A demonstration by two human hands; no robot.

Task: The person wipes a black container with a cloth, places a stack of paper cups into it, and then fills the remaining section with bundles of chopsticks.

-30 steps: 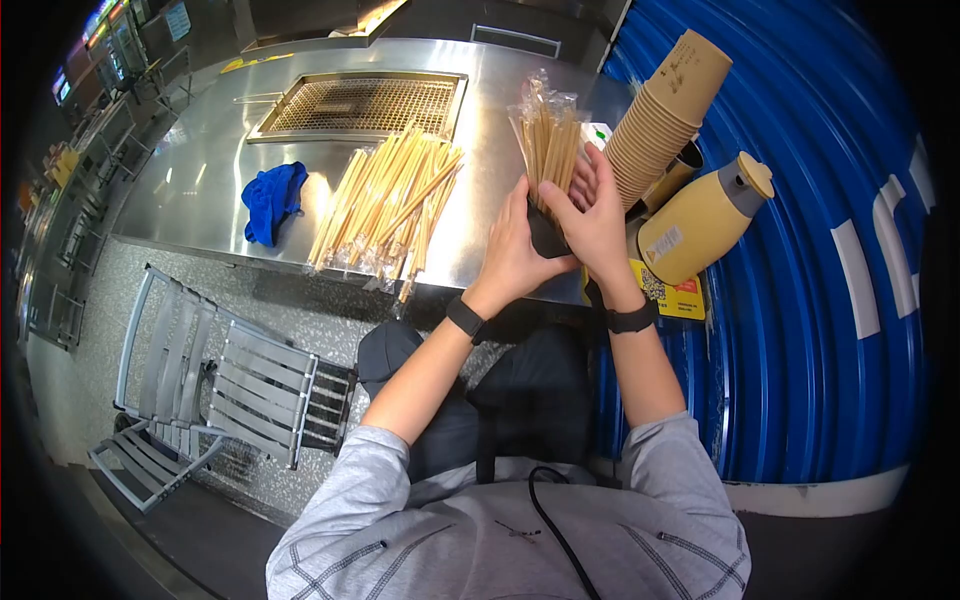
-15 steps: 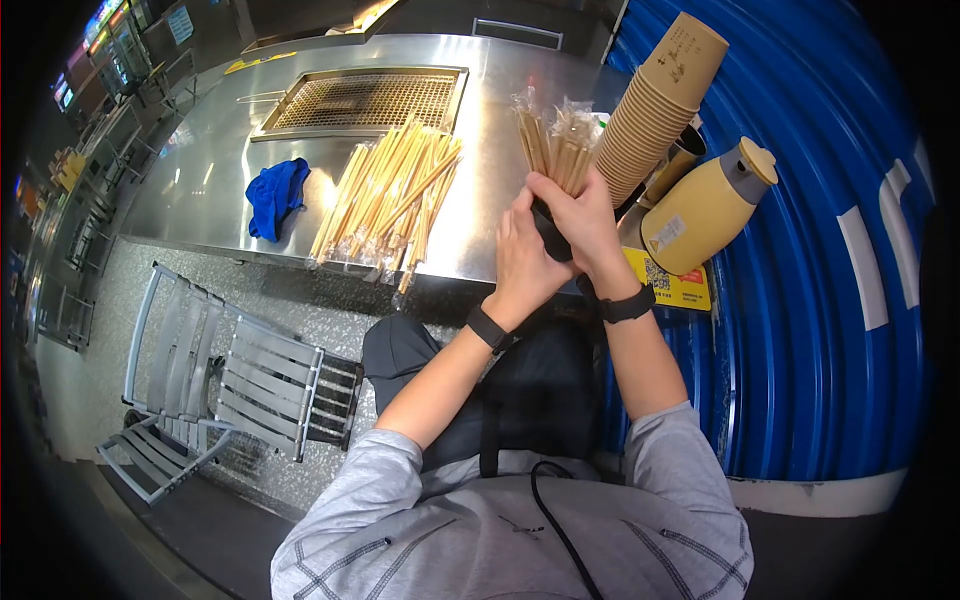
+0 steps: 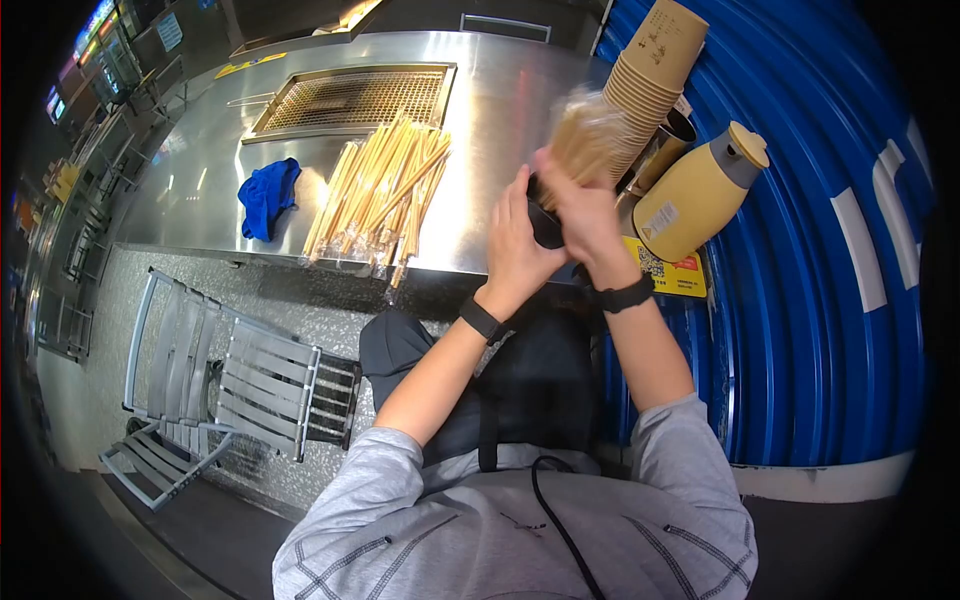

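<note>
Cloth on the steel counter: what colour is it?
The cloth is plain blue, clearest in the head view.

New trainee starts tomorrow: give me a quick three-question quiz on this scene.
1. True or false: the blue cloth lies left of the pile of wrapped sticks.
2. The left hand and right hand grip: A) a paper cup B) a black holder with a bundle of sticks C) the blue cloth
3. Fill in: the stack of paper cups sits next to the yellow ____.
Key: 1 true; 2 B; 3 jug.
</note>
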